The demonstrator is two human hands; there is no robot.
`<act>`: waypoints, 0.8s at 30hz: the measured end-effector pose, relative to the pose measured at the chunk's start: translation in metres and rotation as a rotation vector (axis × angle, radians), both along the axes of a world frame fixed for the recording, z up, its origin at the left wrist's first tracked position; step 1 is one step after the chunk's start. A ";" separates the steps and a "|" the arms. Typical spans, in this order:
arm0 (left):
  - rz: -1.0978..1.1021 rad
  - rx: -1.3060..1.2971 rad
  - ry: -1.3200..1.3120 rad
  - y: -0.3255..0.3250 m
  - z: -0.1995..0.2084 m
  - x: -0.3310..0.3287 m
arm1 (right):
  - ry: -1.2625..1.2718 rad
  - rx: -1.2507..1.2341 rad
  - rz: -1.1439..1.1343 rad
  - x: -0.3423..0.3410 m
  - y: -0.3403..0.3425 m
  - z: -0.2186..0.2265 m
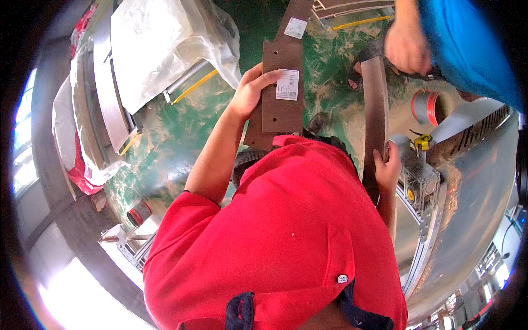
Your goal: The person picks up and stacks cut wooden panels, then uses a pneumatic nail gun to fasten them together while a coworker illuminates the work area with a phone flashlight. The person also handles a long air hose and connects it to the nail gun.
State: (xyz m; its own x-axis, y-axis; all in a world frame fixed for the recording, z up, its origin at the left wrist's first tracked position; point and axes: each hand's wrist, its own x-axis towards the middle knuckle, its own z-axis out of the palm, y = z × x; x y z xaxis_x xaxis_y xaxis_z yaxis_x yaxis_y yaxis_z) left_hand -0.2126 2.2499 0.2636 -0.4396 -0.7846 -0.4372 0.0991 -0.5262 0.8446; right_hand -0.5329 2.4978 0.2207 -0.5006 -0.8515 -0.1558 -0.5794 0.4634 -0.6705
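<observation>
Nearest the camera is the wearer's red shirt (275, 220). To the left, the left hand (247, 96) grasps a drilled brown board (282, 118) by its left edge, thumb laid over the face to the white label (287, 91). The grip appears chosen to control the board while leaving most of the label exposed. A second brown board (298, 11) shows past its far end. To the right, the right hand (388, 165) grasps the edge of a long brown strip (376, 93), presumably to steady it alongside the body. A co-worker's hand (408, 49), loosely curled, is near the strip's far end; contact cannot be confirmed from this angle.

The floor (170, 135) is green and marked with pale dust. In the room, from left: bright windows (25, 121), a stack under plastic sheeting (159, 49), a metal frame (421, 190) and a grey duct with orange rims (429, 107).
</observation>
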 end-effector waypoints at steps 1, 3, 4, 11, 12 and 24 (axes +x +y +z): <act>-0.007 0.007 0.016 -0.006 0.000 -0.001 | 0.022 -0.013 0.004 -0.001 0.000 -0.005; -0.018 0.001 0.004 -0.020 0.006 0.000 | 0.019 0.043 -0.009 0.006 -0.007 -0.001; -0.018 -0.002 0.003 -0.026 0.010 -0.001 | -0.002 0.111 -0.023 0.013 -0.016 0.009; -0.120 -0.010 0.034 -0.080 0.038 0.017 | 0.000 0.121 -0.043 0.035 -0.038 0.002; -0.134 -0.009 0.033 -0.089 0.047 0.019 | 0.012 0.123 -0.037 0.039 -0.043 0.004; -0.315 -0.291 0.001 -0.144 0.124 0.048 | 0.029 0.136 -0.070 0.064 -0.096 0.011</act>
